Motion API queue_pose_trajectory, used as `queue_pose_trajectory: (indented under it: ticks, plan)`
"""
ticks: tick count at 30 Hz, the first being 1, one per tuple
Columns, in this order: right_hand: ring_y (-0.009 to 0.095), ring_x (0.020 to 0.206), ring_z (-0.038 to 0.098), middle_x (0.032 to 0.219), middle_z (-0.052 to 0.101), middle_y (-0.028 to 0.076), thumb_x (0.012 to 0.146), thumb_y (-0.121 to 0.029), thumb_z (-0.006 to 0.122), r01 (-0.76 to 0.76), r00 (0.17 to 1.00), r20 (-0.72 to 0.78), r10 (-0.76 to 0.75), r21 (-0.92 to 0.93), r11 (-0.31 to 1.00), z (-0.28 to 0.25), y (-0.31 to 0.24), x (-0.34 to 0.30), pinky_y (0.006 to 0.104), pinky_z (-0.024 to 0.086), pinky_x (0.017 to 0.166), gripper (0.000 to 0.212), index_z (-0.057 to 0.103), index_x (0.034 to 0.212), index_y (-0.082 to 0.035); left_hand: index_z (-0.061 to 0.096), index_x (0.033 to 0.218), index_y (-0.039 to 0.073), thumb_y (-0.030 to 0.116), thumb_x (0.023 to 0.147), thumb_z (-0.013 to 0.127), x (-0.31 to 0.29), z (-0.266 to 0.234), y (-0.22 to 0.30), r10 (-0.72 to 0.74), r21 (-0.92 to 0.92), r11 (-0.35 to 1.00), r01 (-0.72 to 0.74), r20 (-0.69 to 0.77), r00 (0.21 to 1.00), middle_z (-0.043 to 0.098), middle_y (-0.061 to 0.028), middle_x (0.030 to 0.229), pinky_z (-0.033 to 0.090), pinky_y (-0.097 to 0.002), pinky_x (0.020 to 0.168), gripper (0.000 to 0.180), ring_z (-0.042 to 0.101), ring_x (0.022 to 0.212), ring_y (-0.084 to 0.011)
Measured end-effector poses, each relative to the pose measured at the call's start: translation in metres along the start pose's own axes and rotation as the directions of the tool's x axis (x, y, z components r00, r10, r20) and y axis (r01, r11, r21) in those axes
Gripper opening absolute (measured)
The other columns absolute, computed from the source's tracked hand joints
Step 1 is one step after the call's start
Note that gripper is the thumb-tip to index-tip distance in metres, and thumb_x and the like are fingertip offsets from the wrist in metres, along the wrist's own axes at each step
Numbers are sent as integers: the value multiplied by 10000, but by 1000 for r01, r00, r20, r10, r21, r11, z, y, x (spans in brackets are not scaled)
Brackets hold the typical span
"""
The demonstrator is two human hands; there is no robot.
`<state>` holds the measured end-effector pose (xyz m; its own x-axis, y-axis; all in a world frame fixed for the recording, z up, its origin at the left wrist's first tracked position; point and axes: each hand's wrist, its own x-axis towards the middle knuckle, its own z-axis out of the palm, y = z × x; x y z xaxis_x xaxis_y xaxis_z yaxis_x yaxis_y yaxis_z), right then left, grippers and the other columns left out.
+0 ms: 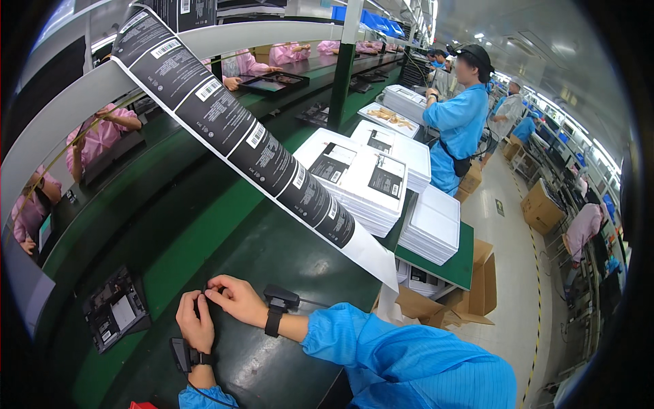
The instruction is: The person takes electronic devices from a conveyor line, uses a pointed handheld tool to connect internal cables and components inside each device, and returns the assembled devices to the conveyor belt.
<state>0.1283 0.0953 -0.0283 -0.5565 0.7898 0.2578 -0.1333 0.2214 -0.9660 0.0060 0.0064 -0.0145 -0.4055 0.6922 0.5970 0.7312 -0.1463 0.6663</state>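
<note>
Over the dark green bench (pixel 272 235), my left hand (pixel 195 322) and my right hand (pixel 236 300) meet at their fingertips. Both are closed in a pinch; a small dark bit shows between them, too small to name. Each wrist wears a black strap with a small box and a cable. To the left of my hands lies an open black device housing (pixel 117 310) with a silvery-white panel inside. A long strip of black printed labels (pixel 255 140) on white backing slants down from the upper left, its bare white end (pixel 378 262) hanging beyond my right hand.
Stacked white trays (pixel 368 215) stand at the far right of the bench, some holding black labelled pieces. More trays (pixel 430 225) and an opened cardboard box (pixel 477 283) are beside them. A co-worker in blue (pixel 460 116) stands beyond; people in pink work across the line.
</note>
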Motion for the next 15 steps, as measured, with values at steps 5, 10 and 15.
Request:
queue_pose_trajectory:
  ticks: [5,10,15]
  plan:
    - [51,585,602,787,689,33,983,-196,704,-60,995,75,59,2,998,-3,-9,-2,229,447,538,258,670,1133,11,604,930,-28,55,1004,560,-1,-2,-4,-40,-24,999,41,41,998,635,-156,851,491,-397,700,119,628,760,-320]
    - [63,595,622,835,719,47,988,-199,695,-95,991,101,91,27,995,-2,-5,-2,234,469,551,265,668,1138,18,599,908,-29,70,1019,552,-2,0,-7,-16,-31,999,17,37,999,620,-148,804,469,-388,664,156,601,711,-293]
    - [71,598,627,901,729,53,993,-188,682,-93,992,88,88,53,994,-1,2,-1,240,483,556,257,664,1137,24,594,873,-29,84,1025,560,-2,-1,-7,-50,-34,998,53,66,997,621,-141,800,462,-372,651,192,586,692,-259]
